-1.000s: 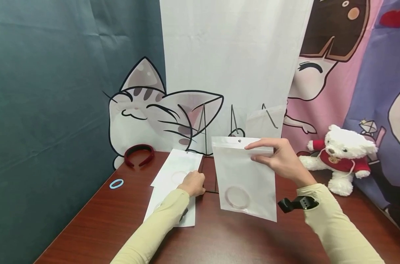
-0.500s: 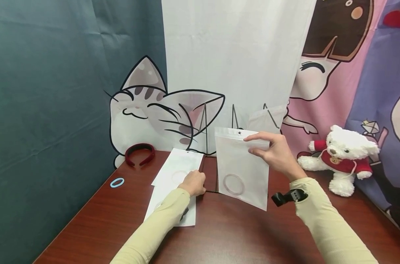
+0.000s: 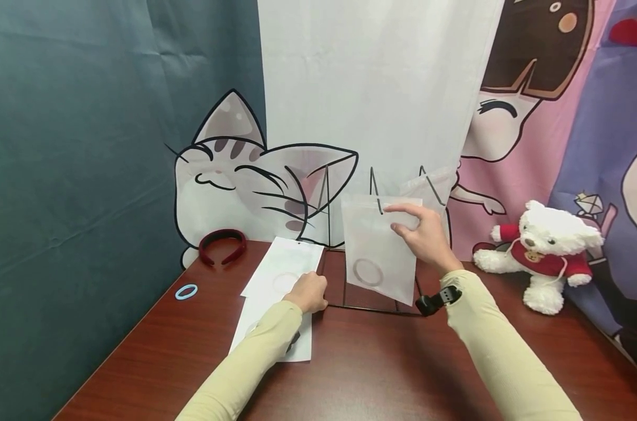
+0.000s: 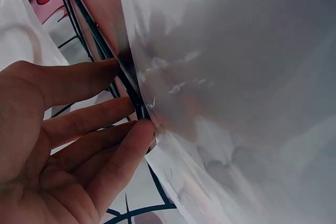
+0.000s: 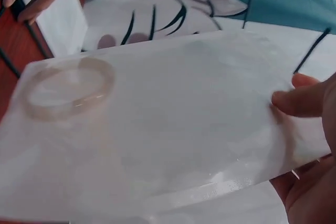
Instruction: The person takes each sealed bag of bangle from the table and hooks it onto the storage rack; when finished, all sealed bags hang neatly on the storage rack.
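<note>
My right hand (image 3: 421,234) pinches the upper right part of a white translucent zip bag (image 3: 376,240). The bag hangs slightly tilted, and a pale pinkish ring (image 5: 52,113) shows inside near its bottom. At its top edge, the middle hook (image 3: 376,190) of a black wire rack (image 3: 371,308) reaches over the bag, its tip showing in front. My left hand (image 3: 309,292) holds the left side of the rack's base; in the left wrist view its thumb and fingers (image 4: 79,80) close on the black wire (image 4: 128,90), right against another white bag (image 4: 236,77).
Two overlapping white bags (image 3: 268,257) lie on the brown table (image 3: 381,368) under my left forearm. A clear bag (image 3: 431,180) is at the right hook. A dark red headband (image 3: 222,233) and light blue ring (image 3: 187,298) lie left; a white teddy bear (image 3: 544,251) sits right.
My right hand has carried the bag forward, up and slightly left, and the middle hook's tip now shows in front of it. The left hand stays on the rack.
</note>
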`<act>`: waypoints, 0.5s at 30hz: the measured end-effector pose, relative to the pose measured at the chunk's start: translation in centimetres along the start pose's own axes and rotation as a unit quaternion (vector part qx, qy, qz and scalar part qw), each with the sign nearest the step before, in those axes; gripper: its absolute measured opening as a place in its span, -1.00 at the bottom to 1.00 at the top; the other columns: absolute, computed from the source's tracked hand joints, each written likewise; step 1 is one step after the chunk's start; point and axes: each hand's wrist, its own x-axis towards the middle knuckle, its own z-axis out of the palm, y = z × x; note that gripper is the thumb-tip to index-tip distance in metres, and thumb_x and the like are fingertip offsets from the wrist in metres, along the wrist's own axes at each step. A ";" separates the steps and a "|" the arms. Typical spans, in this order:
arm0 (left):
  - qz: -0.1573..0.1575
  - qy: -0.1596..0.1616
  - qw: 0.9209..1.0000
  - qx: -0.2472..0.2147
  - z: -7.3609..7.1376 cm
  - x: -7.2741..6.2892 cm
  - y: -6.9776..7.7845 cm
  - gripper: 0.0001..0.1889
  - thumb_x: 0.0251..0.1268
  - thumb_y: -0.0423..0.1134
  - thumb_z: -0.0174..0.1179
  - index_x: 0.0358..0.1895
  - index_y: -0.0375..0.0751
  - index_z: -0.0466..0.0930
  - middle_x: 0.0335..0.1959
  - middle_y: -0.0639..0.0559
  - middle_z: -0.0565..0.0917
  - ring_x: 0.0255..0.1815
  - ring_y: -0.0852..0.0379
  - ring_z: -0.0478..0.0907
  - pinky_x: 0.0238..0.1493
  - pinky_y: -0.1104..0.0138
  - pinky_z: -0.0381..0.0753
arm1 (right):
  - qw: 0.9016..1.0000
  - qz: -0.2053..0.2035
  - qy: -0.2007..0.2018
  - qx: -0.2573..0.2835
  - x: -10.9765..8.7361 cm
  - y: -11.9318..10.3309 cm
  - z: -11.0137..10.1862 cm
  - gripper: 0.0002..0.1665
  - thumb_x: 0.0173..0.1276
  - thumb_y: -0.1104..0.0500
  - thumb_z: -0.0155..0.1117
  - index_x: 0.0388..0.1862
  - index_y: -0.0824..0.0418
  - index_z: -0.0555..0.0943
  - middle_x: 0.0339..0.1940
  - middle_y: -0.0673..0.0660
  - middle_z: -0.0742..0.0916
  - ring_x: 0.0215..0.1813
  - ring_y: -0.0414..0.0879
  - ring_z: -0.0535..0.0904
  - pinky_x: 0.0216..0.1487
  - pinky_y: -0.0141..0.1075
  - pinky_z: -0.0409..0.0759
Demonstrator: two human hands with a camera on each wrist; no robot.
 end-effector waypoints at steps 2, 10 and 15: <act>-0.001 -0.001 1.000 0.000 -0.1 0.0 0.0 -0.75 0.04 -0.21 0.44 -0.61 -0.14 0.55 -0.55 -0.01 0.64 -0.47 0.10 0.56 -0.35 0.27 0.59 | 1.000 0.008 0.003 -0.010 0.2 0.4 0.5 -0.50 0.26 0.35 0.36 0.15 -0.02 0.71 0.21 0.15 0.73 -0.58 -0.26 0.38 -0.37 -0.38 0.44; -0.003 -0.003 1.000 0.004 0.0 0.0 0.0 -0.73 0.06 -0.21 0.43 -0.64 -0.12 0.53 -0.56 0.00 0.63 -0.47 0.10 0.56 -0.35 0.27 0.59 | 0.997 0.026 0.008 -0.066 0.6 2.3 2.3 -0.37 0.30 0.34 0.28 0.35 0.00 0.56 0.29 0.24 0.66 -0.70 -0.19 0.24 -0.28 -0.21 0.42; -0.002 -0.002 1.000 0.004 -0.1 -0.1 0.0 -0.74 0.06 -0.20 0.44 -0.62 -0.13 0.54 -0.54 -0.01 0.66 -0.46 0.10 0.58 -0.34 0.27 0.60 | 0.992 0.062 -0.018 -0.104 0.5 3.2 2.8 -0.30 0.34 0.28 0.21 0.47 -0.02 0.44 0.39 0.31 0.57 0.02 0.22 0.59 0.06 0.08 0.47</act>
